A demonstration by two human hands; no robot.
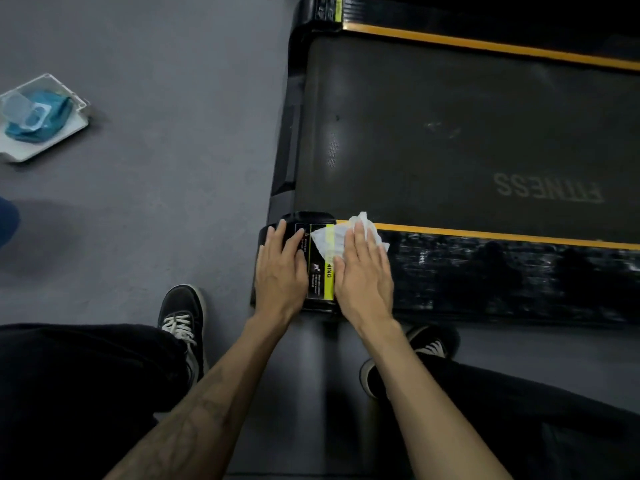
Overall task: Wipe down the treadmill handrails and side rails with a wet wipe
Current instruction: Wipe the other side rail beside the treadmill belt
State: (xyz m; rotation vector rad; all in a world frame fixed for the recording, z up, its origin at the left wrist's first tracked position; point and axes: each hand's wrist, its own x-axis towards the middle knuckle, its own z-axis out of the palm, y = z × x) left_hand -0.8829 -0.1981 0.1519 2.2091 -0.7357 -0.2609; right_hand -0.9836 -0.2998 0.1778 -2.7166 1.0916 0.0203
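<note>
A black treadmill lies low on the floor, its dark belt (450,133) printed with "FITNESS". The near side rail (502,268) is black with an orange stripe along its inner edge. My right hand (363,271) lies flat with straight fingers, pressing a white wet wipe (329,242) onto the rail's rear end, over a yellow warning label (320,271). My left hand (280,268) rests flat on the black end cap just left of the label, holding nothing. The far side rail (485,43) runs along the top.
A white tray (59,133) holding a teal wipes pack with its lid flipped up sits on the grey floor at left. My two black sneakers (183,323) stand close to the rail's near edge. A blue shape shows at the far left edge.
</note>
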